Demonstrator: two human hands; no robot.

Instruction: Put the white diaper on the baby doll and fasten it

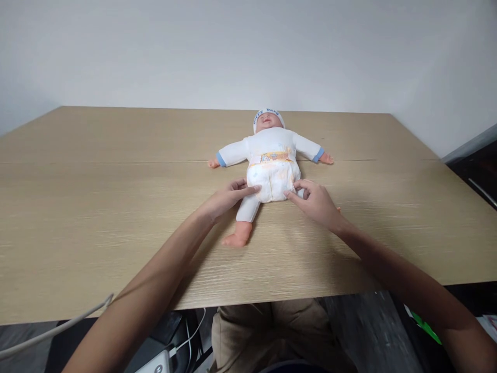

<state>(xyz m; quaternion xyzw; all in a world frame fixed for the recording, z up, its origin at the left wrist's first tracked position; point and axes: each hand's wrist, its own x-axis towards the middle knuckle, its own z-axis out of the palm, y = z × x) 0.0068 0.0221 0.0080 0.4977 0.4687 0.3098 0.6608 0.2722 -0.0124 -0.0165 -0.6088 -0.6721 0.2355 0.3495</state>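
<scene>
The diaper (272, 181) is wrapping the hips of a doll (273, 137) that is lying face up near the middle of the surface (116, 212). Operating from a distance, I am judging the diaper light, soft and likely to crumple, with its leg edges and waist offering the best hold; I am reckoning the doll light too, with a limp cloth body best supported under the back and head. The diaper's waist, with its orange strip (275, 156), is pointing toward the doll's head, while its crotch is facing me. The doll's long axis is running from the near side toward the wall (174, 52), head away, one bare foot (238, 235) pointing my way, arms spreading out to either side. My right hand (296, 190) is pinching the diaper's leg edge between thumb and index finger. My left hand (250, 187) is laying its thumb on the opposite leg edge, fingers curling beside the hip; whether it is gripping, I cannot tell. Farther out, a cap (267, 111) is covering the doll's head, and a cable (58, 332) is hanging by the near left corner.
</scene>
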